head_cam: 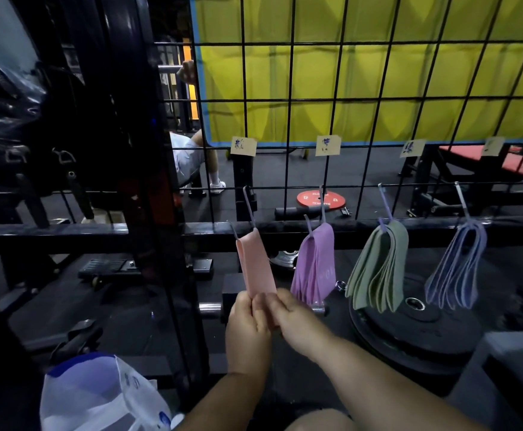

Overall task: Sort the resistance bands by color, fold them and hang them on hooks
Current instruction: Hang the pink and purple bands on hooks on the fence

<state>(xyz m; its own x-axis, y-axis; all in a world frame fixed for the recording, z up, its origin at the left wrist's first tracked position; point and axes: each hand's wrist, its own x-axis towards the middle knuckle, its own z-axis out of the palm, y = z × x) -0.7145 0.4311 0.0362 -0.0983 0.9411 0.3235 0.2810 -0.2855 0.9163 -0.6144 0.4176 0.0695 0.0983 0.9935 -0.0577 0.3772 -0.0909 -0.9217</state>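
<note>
Pinching the lower end of the flat pink rubber resistance band (255, 262), left hand (247, 325) and right hand (297, 315) keep it folded while it hangs from the far-left metal hook (249, 206), left of the purple bands (314, 265).

Wire grid panel (288, 101): thin metal rod, black coating, slight sheen
Hooks, e.g. at 12 o'clock of the pink band (249, 206): bare metal wire, pale, shiny
Pink band (255, 262): thin, smooth, matt, rubbery-looking sheet
Lilac bands (314, 262): same smooth matt finish, faint print on one face
Grey-green bands (378, 265): matt, layered flat strips
Lavender loops (455, 269): narrow, smooth, slightly glossy edges
Labels (243, 146): paper, matt, ink marks
Weight plate (415, 334) at 4 o'clock: black, dull rubbery face, shiny metal centre ring
Bag (98, 396) at 7 o'clock: thin glossy white plastic, creased
Backdrop (378, 73): yellow cloth, matt, folds visible
</note>
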